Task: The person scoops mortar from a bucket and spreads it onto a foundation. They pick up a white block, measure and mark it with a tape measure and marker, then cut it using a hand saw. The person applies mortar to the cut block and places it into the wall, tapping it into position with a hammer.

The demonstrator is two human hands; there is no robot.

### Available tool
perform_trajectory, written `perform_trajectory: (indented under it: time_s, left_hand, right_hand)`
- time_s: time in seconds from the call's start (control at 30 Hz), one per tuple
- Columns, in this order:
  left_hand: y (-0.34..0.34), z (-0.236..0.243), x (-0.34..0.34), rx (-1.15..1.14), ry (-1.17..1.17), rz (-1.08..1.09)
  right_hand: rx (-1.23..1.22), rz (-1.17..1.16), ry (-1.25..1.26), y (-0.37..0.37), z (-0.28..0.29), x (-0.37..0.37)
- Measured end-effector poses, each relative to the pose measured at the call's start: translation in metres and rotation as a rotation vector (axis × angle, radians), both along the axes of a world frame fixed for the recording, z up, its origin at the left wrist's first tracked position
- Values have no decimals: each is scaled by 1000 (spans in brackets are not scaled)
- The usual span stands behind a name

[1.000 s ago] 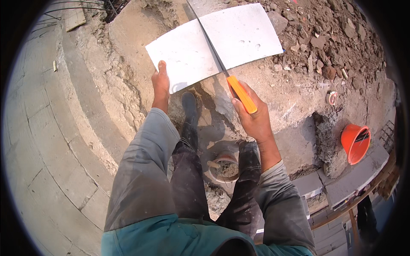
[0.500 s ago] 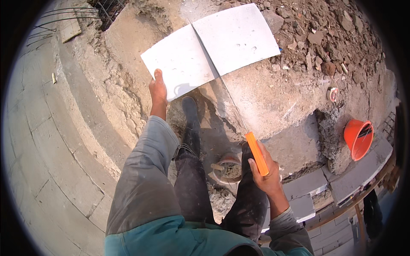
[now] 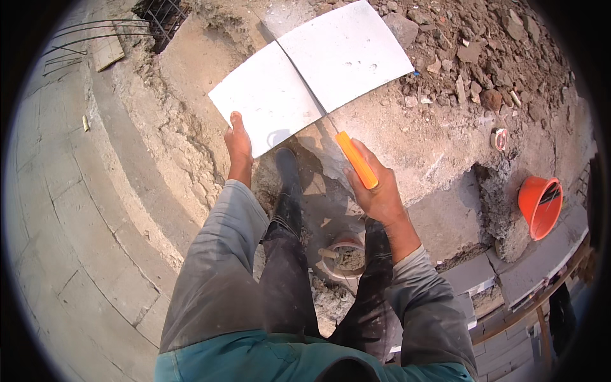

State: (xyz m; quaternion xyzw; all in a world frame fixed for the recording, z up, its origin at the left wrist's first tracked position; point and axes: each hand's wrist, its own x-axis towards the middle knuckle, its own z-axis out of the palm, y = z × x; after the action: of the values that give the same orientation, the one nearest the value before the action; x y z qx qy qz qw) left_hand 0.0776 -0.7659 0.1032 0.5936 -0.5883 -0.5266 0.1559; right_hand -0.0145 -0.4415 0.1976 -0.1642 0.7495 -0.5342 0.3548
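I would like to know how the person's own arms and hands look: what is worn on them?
The left hand and right hand are bare, with no gloves or wristbands visible. The left sleeve and right sleeve are long, loose, grey and creased, lighter toward the wrists and darker higher up. Teal cloth shows at their upper ends.

We list: one left hand (image 3: 239, 141), one right hand (image 3: 383, 194), making two; one white block (image 3: 347, 54); one orange-handled saw (image 3: 357, 160); one orange bucket (image 3: 529, 202) and one grey-filled bucket (image 3: 339, 275), two buckets together; two dark boots (image 3: 289, 175); one small roll (image 3: 499, 139); rubble pieces (image 3: 471, 53), too many for us to count.
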Motion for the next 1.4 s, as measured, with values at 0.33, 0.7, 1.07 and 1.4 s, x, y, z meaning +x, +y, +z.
perform_trajectory:
  time_s: [0.33, 0.7, 1.07, 1.4]
  left_hand:
    - [3, -14, 14, -45, -187, -27]
    - [14, -22, 2, -9, -105, -12]
    - [9, -1, 7, 89, 118, 12]
    - [36, -16, 7, 12, 37, 14]
  right_hand:
    - [-101, 23, 57, -3, -15, -15]
    - [93, 80, 286, 20, -67, 14]
    - [62, 61, 35, 29, -30, 7]
    - [78, 84, 118, 7, -59, -6]
